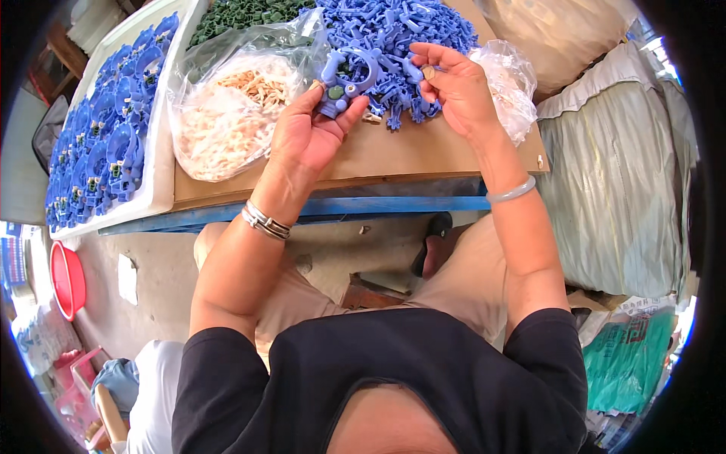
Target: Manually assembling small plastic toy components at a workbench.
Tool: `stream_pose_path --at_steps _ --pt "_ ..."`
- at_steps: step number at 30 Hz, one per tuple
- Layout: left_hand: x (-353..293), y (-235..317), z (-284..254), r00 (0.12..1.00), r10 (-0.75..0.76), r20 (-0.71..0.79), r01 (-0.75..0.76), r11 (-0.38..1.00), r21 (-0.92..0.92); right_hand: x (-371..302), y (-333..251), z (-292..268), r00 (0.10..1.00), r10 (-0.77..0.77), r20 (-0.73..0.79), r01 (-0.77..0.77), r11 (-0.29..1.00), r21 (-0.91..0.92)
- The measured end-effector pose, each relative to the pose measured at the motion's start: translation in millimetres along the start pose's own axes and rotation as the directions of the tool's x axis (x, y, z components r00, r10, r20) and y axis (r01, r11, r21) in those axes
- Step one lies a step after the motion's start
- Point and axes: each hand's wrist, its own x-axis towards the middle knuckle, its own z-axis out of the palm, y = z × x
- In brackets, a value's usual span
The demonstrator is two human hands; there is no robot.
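My left hand (308, 140) is closed on a blue plastic toy part (333, 100), which has a large open ring at its top and a small green piece on its body. To its right, my right hand (465, 91) pinches a small blue plastic piece (413, 71) between thumb and fingers; its far end overlaps the heap, so its full shape is unclear. Both hands are over the front of a big pile of loose blue plastic pieces (446, 30) on the cardboard-topped table (378, 163). The two held parts are apart.
Left stands a white tray (165, 181) filled with blue ringed assemblies (121, 113). Beside it are a clear bag of cream-coloured pieces (234, 125) and a dark green heap (234, 21). Another clear bag (508, 83) lies right, near large sacks (612, 174). A red basin (68, 280) is lower left.
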Motion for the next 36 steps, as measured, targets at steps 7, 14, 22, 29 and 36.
stream_pose_path --at_steps 7,14,22,29,36 --pt "2 0 0 1.000 -0.019 -0.012 0.019 0.999 -0.027 0 2 -5 0.995 0.081 0.063 -0.094 0.965 0.245" --pt "5 1 -2 1.000 -0.016 0.014 0.016 0.999 -0.040 -2 9 -6 0.989 0.131 -0.067 -0.128 0.991 0.039" --pt "4 5 -3 0.998 0.008 0.057 -0.005 0.998 -0.064 -3 21 19 0.917 -0.355 0.181 0.352 0.511 -0.784" --pt "3 2 -2 0.998 0.008 0.056 -0.005 0.998 -0.064 -7 29 28 0.915 -0.291 0.279 0.311 0.070 -0.948" --pt "3 2 -4 0.997 0.004 0.073 0.001 0.998 -0.060 -2 17 22 0.812 -0.545 0.207 0.414 0.288 -0.864"
